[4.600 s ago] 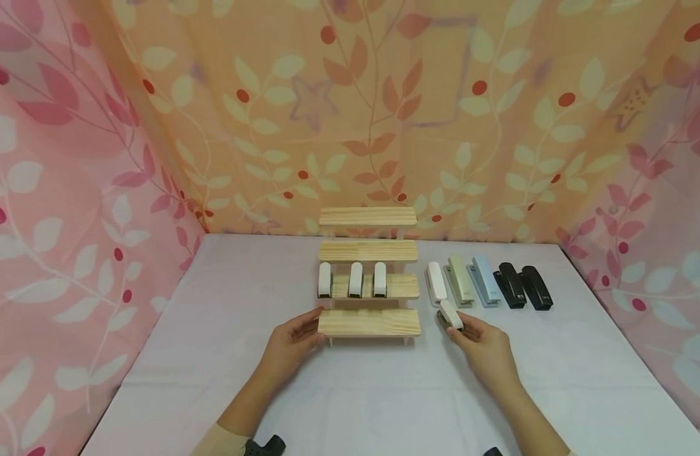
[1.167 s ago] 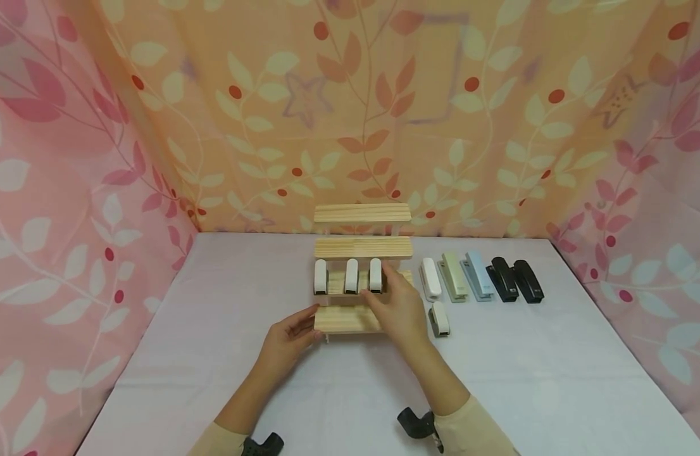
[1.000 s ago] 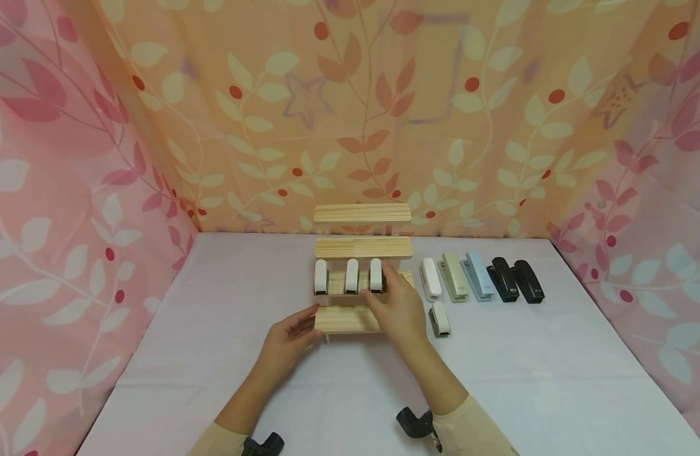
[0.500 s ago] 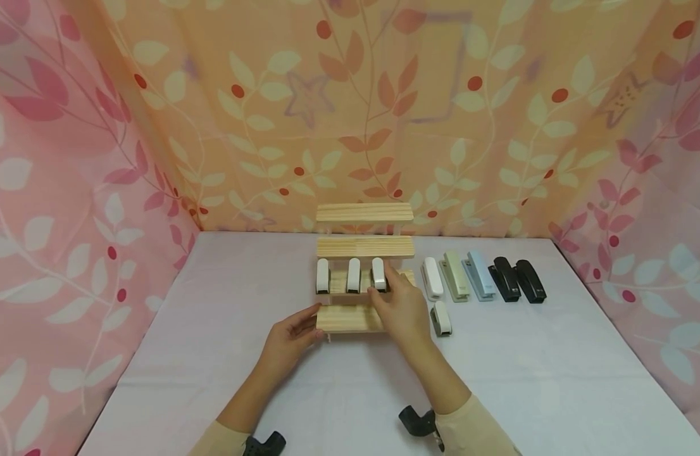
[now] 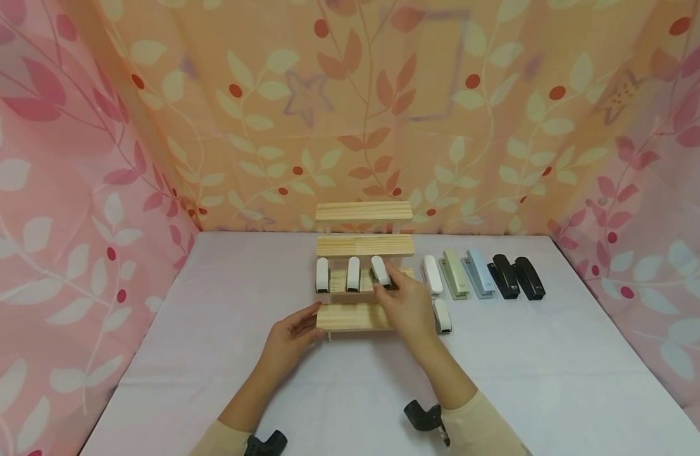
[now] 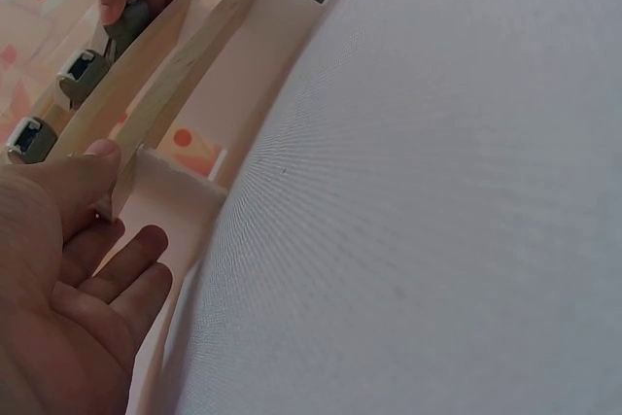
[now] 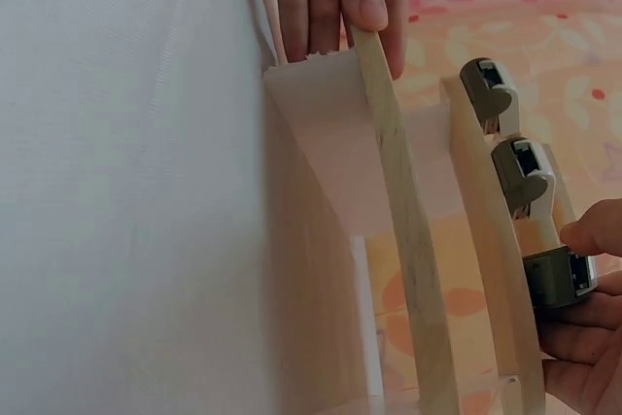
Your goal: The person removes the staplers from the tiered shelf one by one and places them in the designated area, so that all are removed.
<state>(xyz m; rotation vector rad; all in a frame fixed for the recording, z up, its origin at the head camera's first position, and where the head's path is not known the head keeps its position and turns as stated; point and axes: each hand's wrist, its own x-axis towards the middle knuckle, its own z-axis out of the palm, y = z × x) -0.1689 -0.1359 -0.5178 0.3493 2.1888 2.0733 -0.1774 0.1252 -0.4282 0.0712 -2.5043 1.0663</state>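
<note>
A stepped wooden rack (image 5: pixel 356 316) stands on the table, with three small white staplers on its second step from the bottom. My left hand (image 5: pixel 293 339) grips the left end of the bottom board, thumb on the board and fingers beneath, as the left wrist view shows. With thumb and fingers my right hand (image 5: pixel 407 304) pinches the rightmost stapler (image 5: pixel 380 270), which sits at a slant. In the right wrist view, that stapler (image 7: pixel 559 277) is between thumb and fingers. The middle stapler (image 5: pixel 353 273) and the left stapler (image 5: pixel 322 275) stand upright, apart from each other.
Right of the rack, a row holds a white stapler (image 5: pixel 432 276), a green stapler (image 5: pixel 454 275), a light blue stapler (image 5: pixel 480 273) and two black staplers (image 5: pixel 505 277). Another small white stapler (image 5: pixel 442 316) lies before the row, partly behind my right hand. Patterned curtains surround the table.
My right hand set a small white stapler down on the table and moved to the rack. Lately it has turned the rightmost stapler aslant and slightly rightward. My left hand stayed on the rack.
</note>
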